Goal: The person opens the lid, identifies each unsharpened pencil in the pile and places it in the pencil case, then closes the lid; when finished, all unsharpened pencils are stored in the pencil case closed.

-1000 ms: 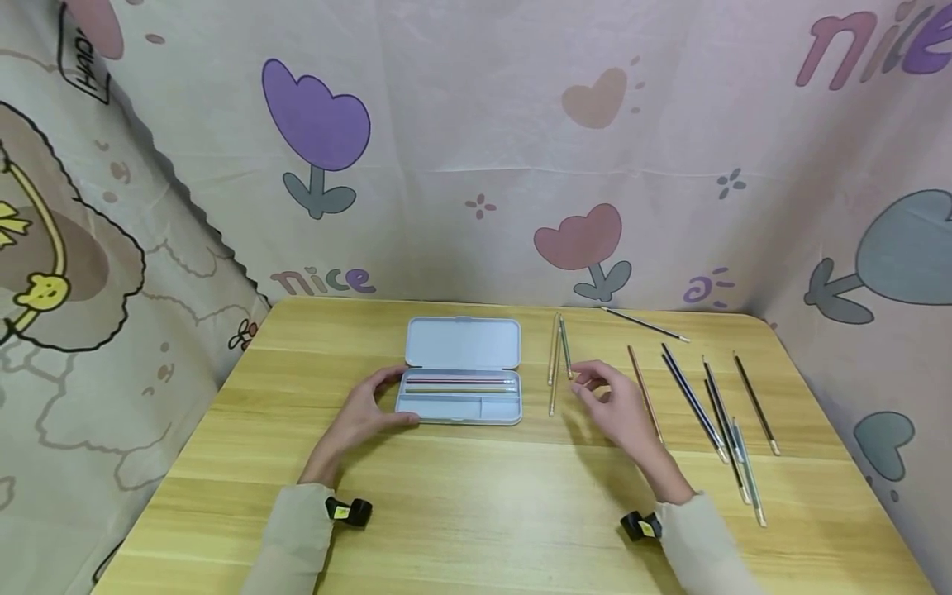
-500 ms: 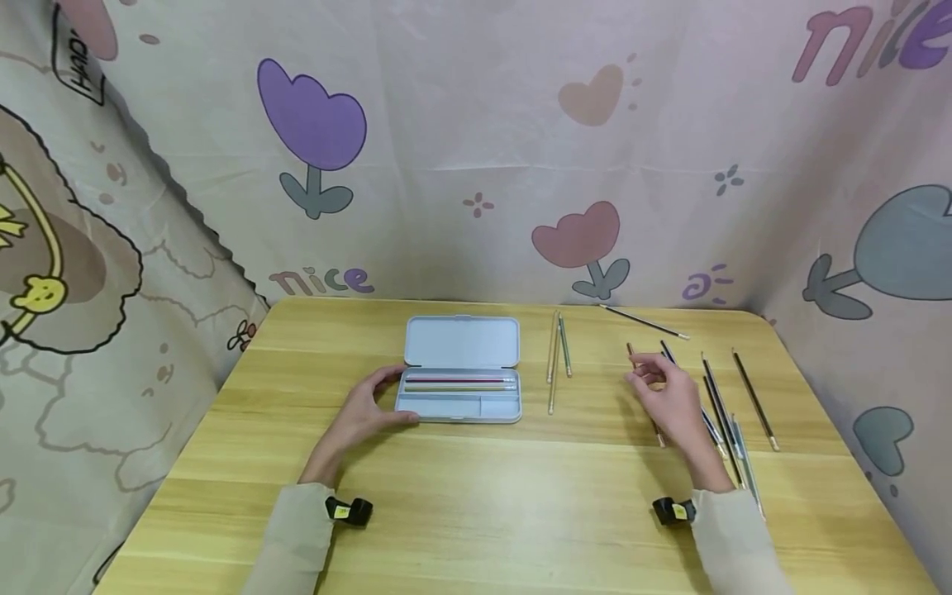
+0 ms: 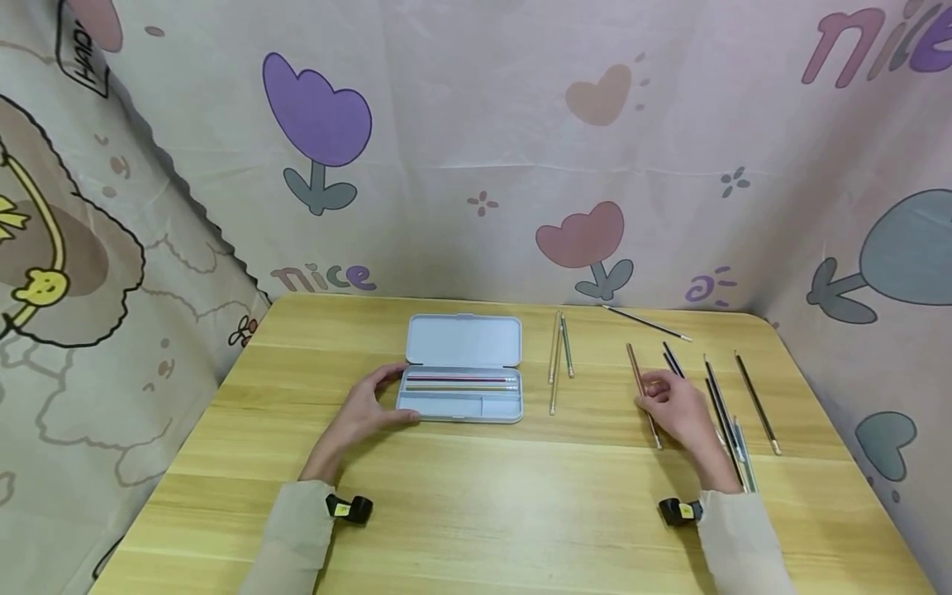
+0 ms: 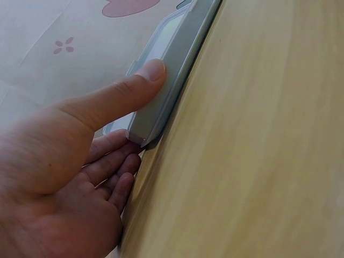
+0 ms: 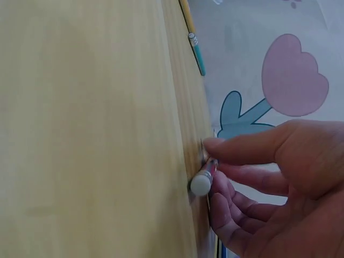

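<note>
At the left end of an open pale blue pencil case (image 3: 439,406), my left hand (image 3: 362,416) grips it, thumb on the front edge and fingers at the back corner. The thumb presses the case wall (image 4: 185,59) in the left wrist view. Two pencils (image 3: 457,387), one red and one yellowish, lie in the back compartment. My right hand (image 3: 678,409) pinches a reddish-brown pencil (image 3: 635,368) around its middle, and the pencil lies along the table. Its white eraser end (image 5: 201,185) points at the camera in the right wrist view, with thumb and index finger at the shaft.
Two yellow pencils (image 3: 554,364) and a green pencil (image 3: 568,347) lie right of the case. Several dark pencils (image 3: 717,397) are spread beyond my right hand, partly hidden by it. One black pencil (image 3: 647,323) lies near the back edge by the patterned curtain (image 3: 461,99).
My right hand has moved right, away from the green pencil, and come down to the reddish-brown pencil, which it now pinches. The left hand stays on the case.
</note>
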`<act>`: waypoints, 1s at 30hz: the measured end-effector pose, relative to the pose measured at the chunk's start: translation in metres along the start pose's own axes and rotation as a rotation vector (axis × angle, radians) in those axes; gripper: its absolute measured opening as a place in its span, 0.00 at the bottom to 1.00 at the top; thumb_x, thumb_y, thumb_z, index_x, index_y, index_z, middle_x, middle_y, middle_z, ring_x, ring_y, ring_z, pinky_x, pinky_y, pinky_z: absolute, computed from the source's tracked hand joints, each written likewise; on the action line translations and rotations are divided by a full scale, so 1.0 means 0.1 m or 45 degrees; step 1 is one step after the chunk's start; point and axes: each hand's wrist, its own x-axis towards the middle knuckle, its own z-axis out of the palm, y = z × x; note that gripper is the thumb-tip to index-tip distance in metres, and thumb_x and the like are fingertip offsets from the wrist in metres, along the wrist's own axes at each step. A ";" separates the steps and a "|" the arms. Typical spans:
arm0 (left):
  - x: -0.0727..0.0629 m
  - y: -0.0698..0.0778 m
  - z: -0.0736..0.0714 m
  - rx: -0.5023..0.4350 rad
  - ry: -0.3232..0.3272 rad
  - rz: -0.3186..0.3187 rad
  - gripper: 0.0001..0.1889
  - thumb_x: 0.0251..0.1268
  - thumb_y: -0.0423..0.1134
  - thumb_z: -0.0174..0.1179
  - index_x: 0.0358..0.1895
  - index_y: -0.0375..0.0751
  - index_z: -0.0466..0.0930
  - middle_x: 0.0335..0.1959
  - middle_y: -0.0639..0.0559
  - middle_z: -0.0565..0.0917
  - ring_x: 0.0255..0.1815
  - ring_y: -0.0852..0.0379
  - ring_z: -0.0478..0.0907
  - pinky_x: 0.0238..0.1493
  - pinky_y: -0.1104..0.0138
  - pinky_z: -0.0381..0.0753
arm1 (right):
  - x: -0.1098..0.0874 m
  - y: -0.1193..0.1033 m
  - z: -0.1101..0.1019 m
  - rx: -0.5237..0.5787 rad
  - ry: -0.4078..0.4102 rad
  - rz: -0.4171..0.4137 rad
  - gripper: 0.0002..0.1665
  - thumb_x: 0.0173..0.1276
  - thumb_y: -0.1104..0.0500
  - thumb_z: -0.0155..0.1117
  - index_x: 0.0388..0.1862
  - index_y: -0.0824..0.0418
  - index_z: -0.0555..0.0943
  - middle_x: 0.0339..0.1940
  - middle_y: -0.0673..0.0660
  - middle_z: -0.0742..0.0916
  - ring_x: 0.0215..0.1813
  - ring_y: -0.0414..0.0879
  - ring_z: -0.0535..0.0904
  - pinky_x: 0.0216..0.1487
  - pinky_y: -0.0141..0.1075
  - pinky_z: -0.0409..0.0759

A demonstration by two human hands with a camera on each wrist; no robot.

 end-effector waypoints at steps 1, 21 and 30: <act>0.00 0.01 0.00 -0.006 -0.002 -0.001 0.50 0.45 0.41 0.84 0.73 0.35 0.67 0.70 0.37 0.73 0.74 0.38 0.66 0.76 0.47 0.62 | 0.00 -0.01 0.00 -0.011 -0.002 -0.002 0.22 0.66 0.66 0.71 0.57 0.73 0.80 0.38 0.61 0.87 0.40 0.53 0.83 0.38 0.38 0.80; 0.03 0.01 0.00 0.005 -0.004 0.003 0.49 0.45 0.40 0.84 0.73 0.36 0.68 0.70 0.38 0.74 0.73 0.39 0.67 0.77 0.47 0.62 | 0.03 -0.01 -0.02 0.074 0.023 0.026 0.17 0.65 0.68 0.66 0.53 0.71 0.84 0.40 0.61 0.87 0.41 0.52 0.84 0.32 0.28 0.80; 0.02 -0.01 0.01 -0.014 0.004 0.004 0.47 0.46 0.40 0.84 0.72 0.37 0.70 0.69 0.38 0.74 0.73 0.38 0.67 0.77 0.45 0.61 | 0.06 -0.18 0.06 0.255 -0.013 -0.074 0.14 0.66 0.72 0.65 0.50 0.73 0.84 0.40 0.64 0.88 0.40 0.50 0.84 0.36 0.26 0.83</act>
